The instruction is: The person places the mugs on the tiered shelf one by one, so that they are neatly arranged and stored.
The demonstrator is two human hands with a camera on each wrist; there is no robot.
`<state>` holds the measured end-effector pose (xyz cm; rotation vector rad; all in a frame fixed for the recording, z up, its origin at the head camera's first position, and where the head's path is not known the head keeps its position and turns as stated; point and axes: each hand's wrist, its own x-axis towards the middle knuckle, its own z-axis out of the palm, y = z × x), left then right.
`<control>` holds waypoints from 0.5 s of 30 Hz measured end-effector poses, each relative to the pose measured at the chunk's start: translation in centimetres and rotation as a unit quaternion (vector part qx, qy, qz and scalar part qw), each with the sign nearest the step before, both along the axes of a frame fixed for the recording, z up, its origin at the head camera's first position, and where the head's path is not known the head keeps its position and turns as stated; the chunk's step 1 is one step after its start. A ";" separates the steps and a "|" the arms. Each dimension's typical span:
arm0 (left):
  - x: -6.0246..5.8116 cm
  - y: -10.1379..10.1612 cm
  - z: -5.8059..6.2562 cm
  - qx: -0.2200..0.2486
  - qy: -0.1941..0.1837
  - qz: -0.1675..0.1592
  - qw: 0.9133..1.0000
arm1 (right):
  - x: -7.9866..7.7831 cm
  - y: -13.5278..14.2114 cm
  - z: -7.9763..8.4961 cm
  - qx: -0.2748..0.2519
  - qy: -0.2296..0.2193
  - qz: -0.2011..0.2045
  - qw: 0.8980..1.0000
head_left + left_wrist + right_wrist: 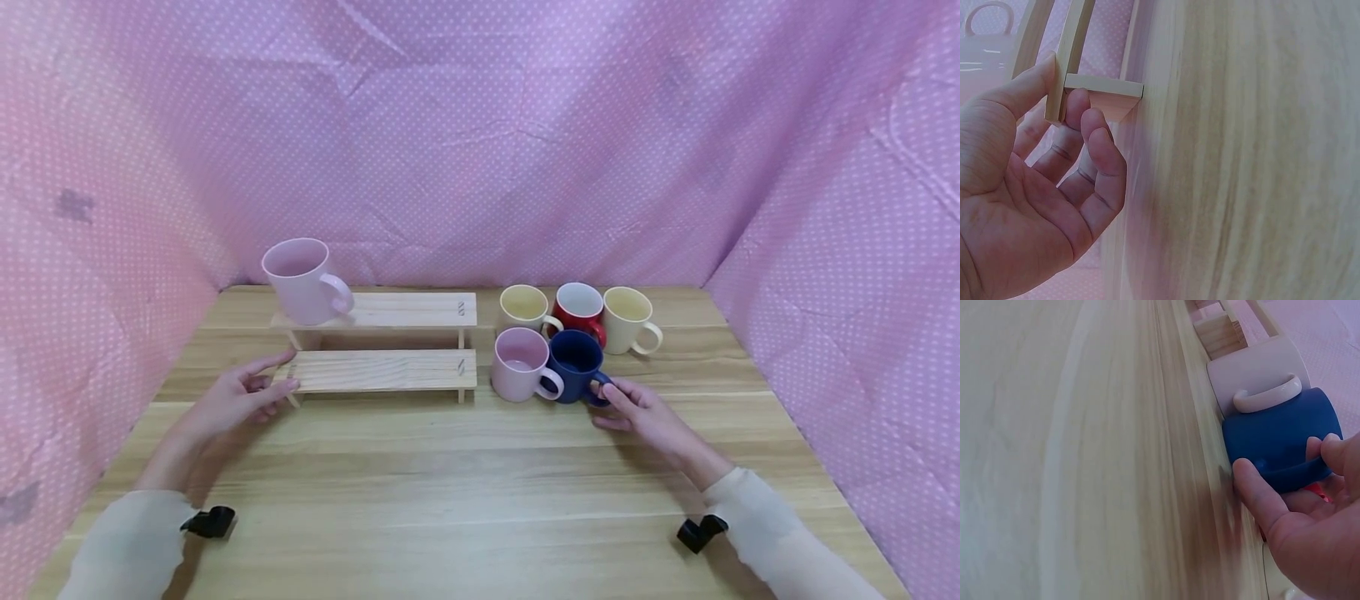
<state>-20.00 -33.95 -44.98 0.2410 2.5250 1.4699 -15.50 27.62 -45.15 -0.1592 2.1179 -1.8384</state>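
At the left end of a two-step wooden rack, my left hand grips the lower board. In the left wrist view, its thumb lies against the board and curled fingers reach round beside the support leg. My right hand pinches the handle of a dark blue mug, which stands upright on the table. Against that blue mug sits a pink mug, its handle turned towards the blue one. Another pink mug stands on the left of the rack's upper board.
Behind the front mugs stand a yellow mug, a red mug with a white inside, and a cream mug, all close together. Pink dotted cloth hangs round the wooden table at the back and sides.
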 end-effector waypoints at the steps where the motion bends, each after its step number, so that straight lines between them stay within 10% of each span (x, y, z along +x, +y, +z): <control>1: 0.0 0.0 0.0 0.000 -0.001 0.001 1.000 | 0.0 0.0 0.0 -0.003 -0.003 -0.003 1.000; 15: 0.0 0.1 0.3 0.000 -0.001 0.003 1.000 | 0.2 0.3 2.3 -0.036 0.041 -0.012 0.998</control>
